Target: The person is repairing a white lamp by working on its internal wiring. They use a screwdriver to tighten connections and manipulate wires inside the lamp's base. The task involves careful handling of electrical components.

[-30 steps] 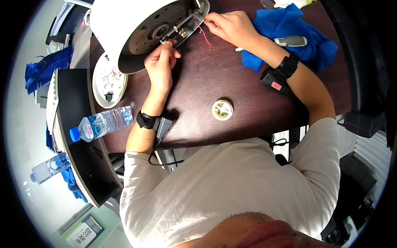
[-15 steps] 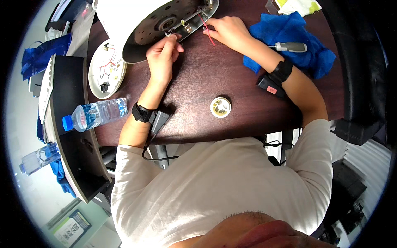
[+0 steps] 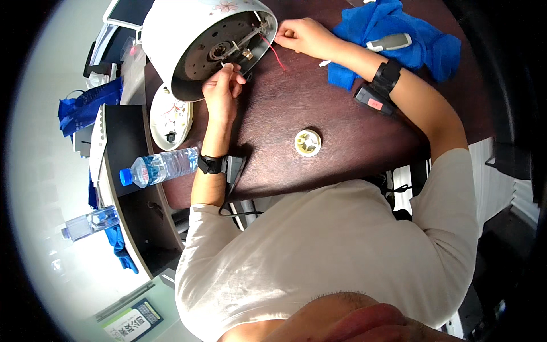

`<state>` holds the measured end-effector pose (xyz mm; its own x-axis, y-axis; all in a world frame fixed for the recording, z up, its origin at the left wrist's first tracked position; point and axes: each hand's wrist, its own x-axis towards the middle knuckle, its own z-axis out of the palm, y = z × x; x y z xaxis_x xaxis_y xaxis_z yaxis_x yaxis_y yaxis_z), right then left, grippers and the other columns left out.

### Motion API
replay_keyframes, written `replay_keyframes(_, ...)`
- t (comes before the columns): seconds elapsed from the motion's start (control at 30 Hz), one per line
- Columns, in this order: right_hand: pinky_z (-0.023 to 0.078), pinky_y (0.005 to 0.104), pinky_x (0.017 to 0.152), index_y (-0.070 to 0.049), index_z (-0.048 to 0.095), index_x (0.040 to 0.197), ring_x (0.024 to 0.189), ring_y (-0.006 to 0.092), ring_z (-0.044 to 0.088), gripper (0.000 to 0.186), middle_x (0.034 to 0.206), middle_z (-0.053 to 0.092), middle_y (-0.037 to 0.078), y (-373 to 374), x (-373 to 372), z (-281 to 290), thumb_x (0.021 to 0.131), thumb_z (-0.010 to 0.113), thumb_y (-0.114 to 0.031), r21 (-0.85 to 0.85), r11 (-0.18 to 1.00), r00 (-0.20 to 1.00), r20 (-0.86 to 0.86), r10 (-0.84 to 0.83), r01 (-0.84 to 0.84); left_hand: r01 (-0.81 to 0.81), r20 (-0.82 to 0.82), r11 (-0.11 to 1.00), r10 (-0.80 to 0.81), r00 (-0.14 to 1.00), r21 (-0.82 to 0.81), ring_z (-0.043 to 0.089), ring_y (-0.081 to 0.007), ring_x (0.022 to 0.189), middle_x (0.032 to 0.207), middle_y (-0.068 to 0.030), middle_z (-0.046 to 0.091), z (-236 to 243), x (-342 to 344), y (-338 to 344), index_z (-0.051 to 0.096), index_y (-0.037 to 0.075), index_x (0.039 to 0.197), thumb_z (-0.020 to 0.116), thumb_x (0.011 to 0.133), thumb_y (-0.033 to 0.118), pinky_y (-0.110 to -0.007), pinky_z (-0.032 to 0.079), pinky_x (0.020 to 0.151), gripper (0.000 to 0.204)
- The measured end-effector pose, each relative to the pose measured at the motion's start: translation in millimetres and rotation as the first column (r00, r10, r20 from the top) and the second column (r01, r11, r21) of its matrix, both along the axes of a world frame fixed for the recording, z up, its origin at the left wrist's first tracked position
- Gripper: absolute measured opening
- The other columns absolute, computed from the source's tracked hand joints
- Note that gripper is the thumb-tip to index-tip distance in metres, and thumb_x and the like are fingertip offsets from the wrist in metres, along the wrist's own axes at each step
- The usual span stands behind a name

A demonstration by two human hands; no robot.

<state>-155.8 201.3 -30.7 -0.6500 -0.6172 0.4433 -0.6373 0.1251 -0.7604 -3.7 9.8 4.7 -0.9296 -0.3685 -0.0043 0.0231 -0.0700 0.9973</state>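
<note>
Pot (image 3: 182, 34): white, flower-printed, on its side at the far edge of the view, above the tabletop (image 3: 342, 119); whether it rests there is out of sight.
Pot axis: runs from upper left to lower right; open dark end faces lower right and toward the person, tilted, its oval mouth longest from lower left to upper right.
Metal bar (image 3: 245, 43): inside the mouth, slanting up to the right, roughly along that longest line.
Left hand (image 3: 221, 91): thumb and forefinger pinched nearly closed at the bar's lower end; cannot tell whether a small piece is between them.
Right hand (image 3: 305, 39): fingers curled in, thumb close to them, just beside the right rim; grip on anything unclear.
Red wire (image 3: 275, 52): hangs out of the mouth, lower end apparently free.
Progress (judged): pot opened, inner parts exposed; wire unfastened at one end, mouth uncovered. Amount left cannot be told.
Dish (image 3: 154, 128): left of the pot, carries red wires and small parts.
Screwdriver (image 3: 390, 43): on blue cloth (image 3: 436, 54), right, out of hand.
</note>
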Motion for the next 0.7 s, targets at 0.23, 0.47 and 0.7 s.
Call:
replay_keyframes(0.23, 0.047, 0.03, 0.046, 0.001, 0.062, 0.085, 0.05, 0.0153, 0.06, 0.025, 0.066, 0.065, 0.01, -1.4, -5.5, -9.7, 0.082, 0.065, -0.024, -0.039, 0.995, 0.971, 0.218, 0.097, -0.091, 0.029, 0.028, 0.999, -0.028, 0.999, -0.032, 0.034, -0.0058, 0.045, 0.068, -0.0026, 0.058, -0.5, 11.0, -4.5, 0.061, -0.002, 0.092, 0.051, 0.094, 0.021, -0.02, 0.025, 0.044, 0.025)
replay_keyframes(0.47, 0.049, 0.0275, 0.046, 0.005, 0.061, 0.09, 0.054, 0.0154, 0.062, 0.022, 0.07, 0.066, 0.012, -12.8, -12.9, -23.7, 0.079, 0.063, -0.014, -0.186, 0.975, 0.916, 0.36, 0.179, -0.118, 0.066, 0.026, 0.997, -0.064, 0.998, -0.047, 0.034, -0.0065, 0.045, 0.067, -0.003, 0.057, -1.5, 8.0, -8.0, 0.059, -0.002, 0.094, 0.05, 0.094, 0.021, -0.02, 0.024, 0.043, 0.025)
replay_keyframes(0.7, 0.049, 0.0275, 0.049, 0.004, 0.062, 0.092, 0.057, 0.015, 0.062, 0.024, 0.071, 0.066, 0.011, -13.2, -8.6, -14.9, 0.085, 0.062, -0.019, -0.114, 0.987, 0.921, 0.362, 0.146, -0.112, 0.036, 0.037, 0.995, -0.033, 0.999, -0.092, 0.037, -0.0073, 0.044, 0.065, -0.0054, 0.061, 7.7, 3.9, -0.9, 0.06, -0.002, 0.089, 0.05, 0.094, 0.021, -0.02, 0.026, 0.043, 0.026)
